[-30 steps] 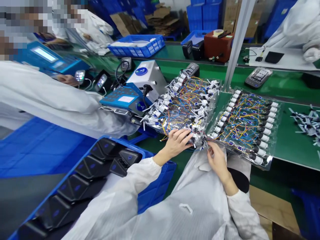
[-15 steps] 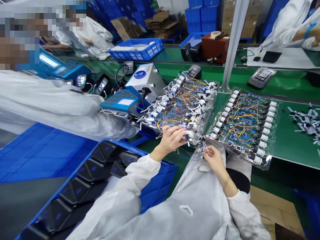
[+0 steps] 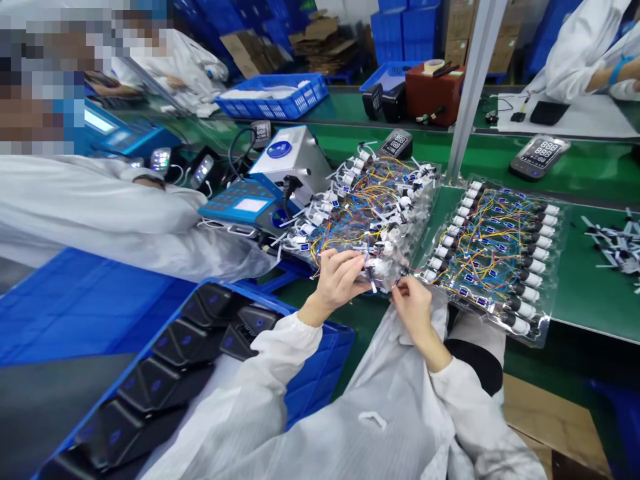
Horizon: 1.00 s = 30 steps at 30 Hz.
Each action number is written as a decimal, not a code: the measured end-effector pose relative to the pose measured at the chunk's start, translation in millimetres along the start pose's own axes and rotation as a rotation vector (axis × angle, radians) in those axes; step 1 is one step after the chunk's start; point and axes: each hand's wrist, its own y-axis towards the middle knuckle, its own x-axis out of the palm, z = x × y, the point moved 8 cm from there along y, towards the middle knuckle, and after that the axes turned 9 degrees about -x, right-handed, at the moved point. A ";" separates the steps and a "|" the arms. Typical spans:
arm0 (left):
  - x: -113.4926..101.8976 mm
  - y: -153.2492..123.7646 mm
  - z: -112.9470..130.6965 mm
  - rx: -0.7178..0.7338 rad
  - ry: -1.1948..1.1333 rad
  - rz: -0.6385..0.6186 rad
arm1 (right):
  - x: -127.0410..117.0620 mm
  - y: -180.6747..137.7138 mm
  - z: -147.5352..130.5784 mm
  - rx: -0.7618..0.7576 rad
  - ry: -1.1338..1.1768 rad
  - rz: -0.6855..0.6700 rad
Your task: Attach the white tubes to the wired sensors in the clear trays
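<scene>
My left hand (image 3: 341, 279) is closed at the near edge of the left plastic tray (image 3: 395, 283), its fingers curled over a small wired part (image 3: 369, 270) with a white strip on it. Most of that part is hidden. Just to the right, my right hand (image 3: 414, 310) pinches something small and dark beside the tray's corner; I cannot make it out. White-and-black cylinders (image 3: 385, 265) with coloured wires and white strips fill this tray. A second clear tray (image 3: 543, 313) to the right holds rows of similar cylinders (image 3: 520, 323) and tangled wires.
Loose white-and-black strips (image 3: 617, 243) lie at the far right. Display units (image 3: 540, 157) stand behind the trays. A blue tester (image 3: 245, 203) and a grey box (image 3: 290, 163) are to the left. A blue crate (image 3: 340, 347) with black housings (image 3: 150, 380) sits lower left, beside a co-worker's sleeve (image 3: 100, 213).
My right hand has moved left, closer to my left hand, and the white strips at its fingertips no longer show there. My left hand has barely shifted.
</scene>
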 end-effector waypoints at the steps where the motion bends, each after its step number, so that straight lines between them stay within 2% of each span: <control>1: 0.3 -1.1 -1.0 -0.005 0.001 -0.001 | -1.1 4.5 -7.1 -0.118 -0.131 -0.007; 4: 0.9 -3.7 -6.3 -0.033 0.002 -0.006 | -0.1 12.1 -22.9 -0.331 -0.355 -0.010; 6: 1.7 -4.5 -10.7 -0.055 -0.003 -0.015 | 5.1 12.4 -30.4 -0.397 -0.380 -0.057; 9: 3.6 -5.5 -13.7 -0.071 -0.020 -0.022 | 20.0 3.4 -40.4 -0.494 -0.423 -0.221; 13: 6.1 -12.3 -5.6 -0.043 -0.046 0.001 | 25.3 -14.0 -39.2 -0.556 -0.478 -0.335; 18: 17.5 -30.9 5.3 -0.038 -0.041 -0.067 | 14.4 -31.3 -33.4 -0.756 -0.405 -0.379; 22: 22.5 -36.3 6.3 -0.054 -0.020 -0.099 | -0.8 -45.3 -30.7 -0.873 -0.307 -0.296; 25: 25.9 -35.2 11.3 -0.061 0.003 -0.121 | -14.3 -58.3 -22.0 -0.835 -0.250 -0.177; 28: 26.9 -40.0 16.8 -0.086 0.006 -0.174 | -30.2 -61.7 -1.6 -0.603 -0.254 0.001; 30: 17.7 -47.7 15.9 -0.082 0.032 -0.149 | -33.3 -61.0 11.3 -0.442 -0.287 0.062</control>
